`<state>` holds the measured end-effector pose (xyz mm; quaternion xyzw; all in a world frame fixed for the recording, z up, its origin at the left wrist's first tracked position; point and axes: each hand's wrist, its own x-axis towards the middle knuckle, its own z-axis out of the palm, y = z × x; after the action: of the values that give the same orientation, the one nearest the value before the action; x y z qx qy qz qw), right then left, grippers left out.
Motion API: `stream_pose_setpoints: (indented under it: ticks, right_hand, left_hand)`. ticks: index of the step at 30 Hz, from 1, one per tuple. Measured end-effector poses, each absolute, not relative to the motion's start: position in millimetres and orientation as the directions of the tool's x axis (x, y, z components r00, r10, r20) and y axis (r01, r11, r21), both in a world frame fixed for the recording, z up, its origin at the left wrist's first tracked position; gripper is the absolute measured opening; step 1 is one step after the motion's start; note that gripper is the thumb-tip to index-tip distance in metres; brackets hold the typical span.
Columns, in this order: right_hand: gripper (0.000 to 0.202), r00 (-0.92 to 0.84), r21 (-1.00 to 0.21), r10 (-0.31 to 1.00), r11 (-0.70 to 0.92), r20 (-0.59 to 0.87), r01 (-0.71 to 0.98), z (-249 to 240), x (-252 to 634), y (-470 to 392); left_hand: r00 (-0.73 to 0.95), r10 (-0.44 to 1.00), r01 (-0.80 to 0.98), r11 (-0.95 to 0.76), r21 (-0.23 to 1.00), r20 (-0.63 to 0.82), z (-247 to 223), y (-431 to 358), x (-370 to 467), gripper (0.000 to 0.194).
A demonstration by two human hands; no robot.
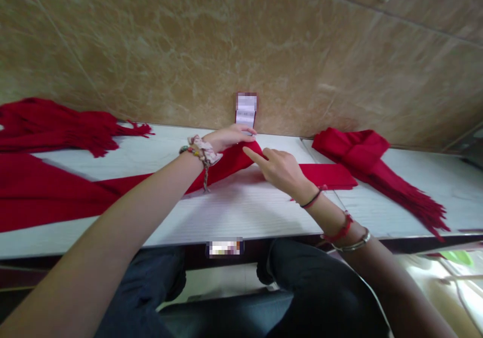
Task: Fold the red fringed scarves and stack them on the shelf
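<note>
A long red scarf (222,169) runs along the white narrow table, its wide part spread at the left and its right end raised between my hands. My left hand (231,137) lies over the top edge of that end, fingers closed on the cloth; its thumb is hidden. On the near side, my right hand (281,167) meets the cloth with its index finger stretched along it and the other fingers curled by its edge. Just right of this hand, partly behind my wrist, lies a flat folded red cloth (330,176).
A fringed red scarf (75,127) lies bunched at the back left. Another fringed scarf (362,159) is at the right. A small upright object with a blurred face (246,110) leans on the tiled wall (169,41). A blurred device (225,248) shows at the front table edge.
</note>
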<state>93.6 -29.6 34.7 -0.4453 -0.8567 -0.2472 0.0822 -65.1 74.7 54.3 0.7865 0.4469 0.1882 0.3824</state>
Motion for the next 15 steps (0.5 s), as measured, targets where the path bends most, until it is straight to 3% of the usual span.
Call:
stream_pose_setpoints:
  ticks: [4, 8, 12, 15]
  right_hand:
    - [0.045, -0.488, 0.352, 0.797, 0.37, 0.355, 0.86, 82, 138, -31]
    - [0.043, -0.357, 0.206, 0.776, 0.291, 0.52, 0.934, 104, 209, -29]
    - [0.044, -0.138, -0.045, 0.732, 0.225, 0.667, 0.973, 66, 285, -29]
    - [0.046, 0.057, -0.237, 0.803, 0.106, 0.593, 0.966, 15, 321, -35]
  left_hand:
    - [0.571, 0.82, 0.544, -0.414, 0.73, 0.04, 100, 87, -8, 0.04]
    - [0.652, 0.734, 0.399, -0.543, 0.739, 0.187, 128, 89, 67, 0.04]
    - [0.732, 0.642, 0.371, -0.657, 0.656, 0.229, 98, 66, 126, 0.046]
    - [0.754, 0.65, 0.545, -0.7, 0.462, 0.095, 46, 34, 131, 0.07]
